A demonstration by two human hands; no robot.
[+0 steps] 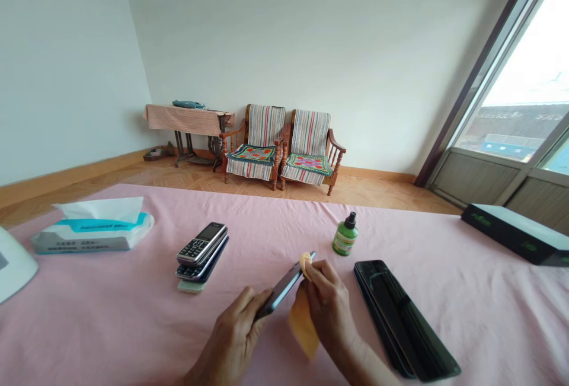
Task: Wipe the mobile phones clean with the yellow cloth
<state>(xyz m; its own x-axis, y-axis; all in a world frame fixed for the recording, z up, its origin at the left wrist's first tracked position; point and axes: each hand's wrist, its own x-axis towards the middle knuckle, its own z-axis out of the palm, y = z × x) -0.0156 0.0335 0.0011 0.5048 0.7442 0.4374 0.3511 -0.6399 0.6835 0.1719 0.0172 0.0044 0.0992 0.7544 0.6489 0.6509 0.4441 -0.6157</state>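
Note:
My left hand [235,332] grips the near end of a dark mobile phone [284,287], which is tilted with its edge facing me. In my right hand [329,300] is a yellow cloth [304,321], pinched over the phone's far end, with its loose part hanging below my fingers. To the left lies a stack of keypad phones [204,246] on the pink cloth. Right of my right hand rest stacked black smartphones [404,318], their screens glossy. A green spray bottle [345,236] with a black top stands just beyond my right hand.
A tissue pack [93,235] sits at the left, beside a white rounded object [13,264] cut off by the frame. At the right edge lies a black box [518,235]. Pink cloth [146,315] covers the surface. Two wooden chairs [306,163] stand against the wall.

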